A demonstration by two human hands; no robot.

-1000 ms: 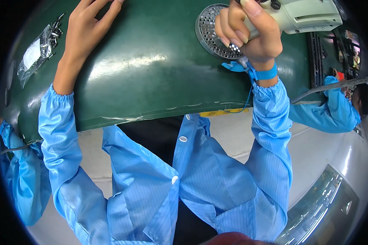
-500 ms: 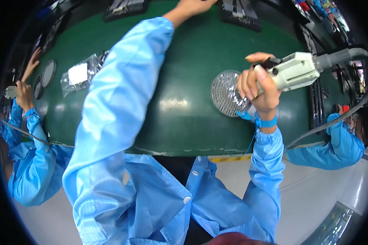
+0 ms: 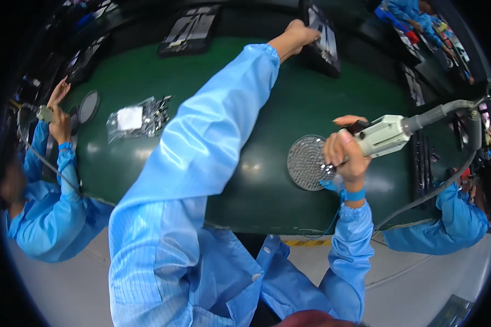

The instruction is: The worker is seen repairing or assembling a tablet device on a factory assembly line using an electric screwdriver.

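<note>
My left hand [image 3: 300, 37] reaches to the far side of the table. Its fingers are closed over the left edge of a black, flat, rectangular unit [image 3: 323, 39] with silvery parts on it, which looks tilted. In my right hand [image 3: 348, 155] is a pale green electric screwdriver [image 3: 384, 136] with a grey cable, held with its rear end to the right. Its tip is hidden by my fingers, over a round dimpled plate [image 3: 303, 162] holding small shiny pieces, perhaps screws. A blue strap [image 3: 355, 194] circles my right wrist.
Another black unit [image 3: 191, 30] lies at the far left of centre. A clear bag of small metal parts [image 3: 142, 119] with a white label rests on the green table [image 3: 256, 196]. Co-workers in blue sit at left [image 3: 60, 218] and right [image 3: 447, 223]. The screwdriver cable [image 3: 420, 201] loops along the right.
My left hand has moved right, from between the two black units onto the right one, which now looks more tilted. The view has shifted; my right hand keeps the screwdriver over the plate.
</note>
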